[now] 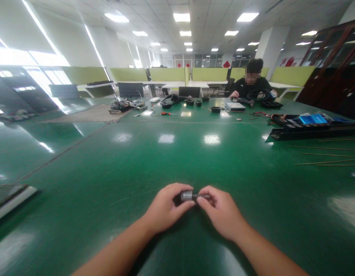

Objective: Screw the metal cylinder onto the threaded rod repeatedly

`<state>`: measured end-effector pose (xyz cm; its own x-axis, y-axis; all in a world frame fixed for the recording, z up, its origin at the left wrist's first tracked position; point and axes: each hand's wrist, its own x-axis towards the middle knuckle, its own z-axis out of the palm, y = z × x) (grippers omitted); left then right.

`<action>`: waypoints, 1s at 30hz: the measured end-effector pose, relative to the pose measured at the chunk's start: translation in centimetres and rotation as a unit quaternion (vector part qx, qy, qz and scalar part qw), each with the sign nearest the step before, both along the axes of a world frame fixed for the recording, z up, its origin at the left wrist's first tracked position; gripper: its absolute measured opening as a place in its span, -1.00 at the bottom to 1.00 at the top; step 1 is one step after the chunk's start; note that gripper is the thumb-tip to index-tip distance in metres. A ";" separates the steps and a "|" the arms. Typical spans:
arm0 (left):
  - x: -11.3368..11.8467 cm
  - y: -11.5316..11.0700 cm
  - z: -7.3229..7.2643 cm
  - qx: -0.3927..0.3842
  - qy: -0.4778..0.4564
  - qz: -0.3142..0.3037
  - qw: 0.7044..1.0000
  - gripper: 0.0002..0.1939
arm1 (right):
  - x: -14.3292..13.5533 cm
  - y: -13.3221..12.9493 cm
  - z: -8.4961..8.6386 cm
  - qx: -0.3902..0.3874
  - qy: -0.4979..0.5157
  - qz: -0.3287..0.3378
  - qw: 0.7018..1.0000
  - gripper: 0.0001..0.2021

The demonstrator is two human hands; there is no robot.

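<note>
Low in the middle of the view, my left hand is curled around a small silver cylinder, thumb in front and fingers behind. A thin dark shaft sticks out of the cylinder's right end, so the part resembles a small motor. My right hand pinches this shaft between thumb and fingers. The shaft's right part is partly covered by these fingers. Both hands are just above or resting on the green tabletop; which of the two I cannot tell.
Across the table sits a person in black handling dark parts. An orange-handled screwdriver, a metal box and electronic parts lie along the far side. At right are a long black tray and thin rods.
</note>
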<state>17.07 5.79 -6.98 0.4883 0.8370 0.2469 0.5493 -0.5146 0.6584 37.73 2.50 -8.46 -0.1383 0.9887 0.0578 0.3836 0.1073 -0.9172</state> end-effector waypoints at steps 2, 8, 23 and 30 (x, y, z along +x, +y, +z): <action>0.0 0.0 0.0 -0.001 0.001 0.002 1.000 -0.70 | 0.0 0.0 0.0 0.002 -0.001 -0.001 1.000 -0.83; 0.0 0.0 0.1 -0.007 -0.003 0.009 1.000 -0.70 | -0.1 -0.1 0.0 0.003 0.000 -0.001 1.000 -0.84; -0.1 0.1 -0.1 -0.001 -0.007 0.010 1.000 -0.69 | 0.0 0.0 -0.2 0.006 0.002 0.000 1.000 -0.83; -0.1 0.1 0.0 0.000 -0.004 0.008 1.000 -0.69 | 0.1 -0.2 0.0 0.012 0.000 0.004 1.000 -0.84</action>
